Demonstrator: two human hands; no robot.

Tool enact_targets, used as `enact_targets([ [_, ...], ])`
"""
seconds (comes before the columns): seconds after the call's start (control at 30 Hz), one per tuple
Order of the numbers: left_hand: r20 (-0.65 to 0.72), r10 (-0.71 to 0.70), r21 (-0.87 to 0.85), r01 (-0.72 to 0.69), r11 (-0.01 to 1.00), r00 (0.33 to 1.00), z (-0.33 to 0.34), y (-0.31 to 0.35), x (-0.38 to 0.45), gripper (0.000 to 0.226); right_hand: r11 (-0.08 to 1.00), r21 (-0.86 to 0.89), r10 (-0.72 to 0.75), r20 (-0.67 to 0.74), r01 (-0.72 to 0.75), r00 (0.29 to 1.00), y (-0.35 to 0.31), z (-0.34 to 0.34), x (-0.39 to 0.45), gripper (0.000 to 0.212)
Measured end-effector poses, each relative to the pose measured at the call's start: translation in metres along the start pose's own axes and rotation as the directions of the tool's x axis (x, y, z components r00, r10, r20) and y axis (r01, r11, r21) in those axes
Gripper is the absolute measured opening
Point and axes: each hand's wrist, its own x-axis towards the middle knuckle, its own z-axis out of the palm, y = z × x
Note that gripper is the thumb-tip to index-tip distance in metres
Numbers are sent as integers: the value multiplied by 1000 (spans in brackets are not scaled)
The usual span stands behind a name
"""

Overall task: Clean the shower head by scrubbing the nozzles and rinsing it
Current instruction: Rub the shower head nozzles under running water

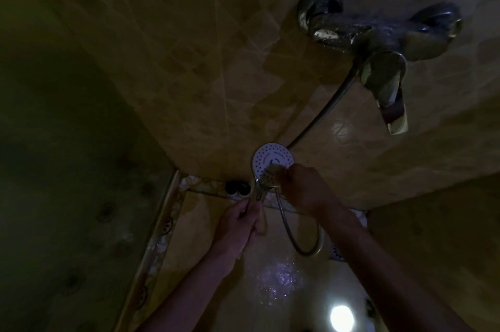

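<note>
The round white shower head (270, 157) faces up at me, its nozzle holes showing as dark dots. My left hand (239, 226) grips its chrome handle (259, 193) from below. My right hand (305, 188) holds a small pale scrubbing thing (270, 176), blurred, against the lower edge of the nozzle face. Which kind of scrubber it is I cannot tell in the dim light. The metal hose (297, 239) loops down below my right wrist.
A chrome wall mixer tap (378, 39) with a lever sits at upper right, and the hose runs up to it. A dark small container (237, 187) stands in the floor corner. Wet tiled floor (278, 277) reflects a bright lamp spot. Tiled walls close in on both sides.
</note>
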Motion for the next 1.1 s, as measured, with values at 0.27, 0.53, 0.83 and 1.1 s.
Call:
enact_targets([
  [0.27,19,2,-45,-1,999,1000,-3,2,0,22,970,-243,-24,11,26,1000,23,-3,2,39],
  [0.53,21,17,-28,-16,999,1000,3,2,-1,21,978,-160,-134,-9,131,991,7,-3,-6,33],
  [0.83,42,40,-27,-39,999,998,1,4,-1,24,982,126,148,-39,-142,988,33,7,-10,41],
  [1.1,28,13,2,-13,1000,1000,-3,7,-11,24,998,41,-36,-29,37,999,9,-6,-12,35],
])
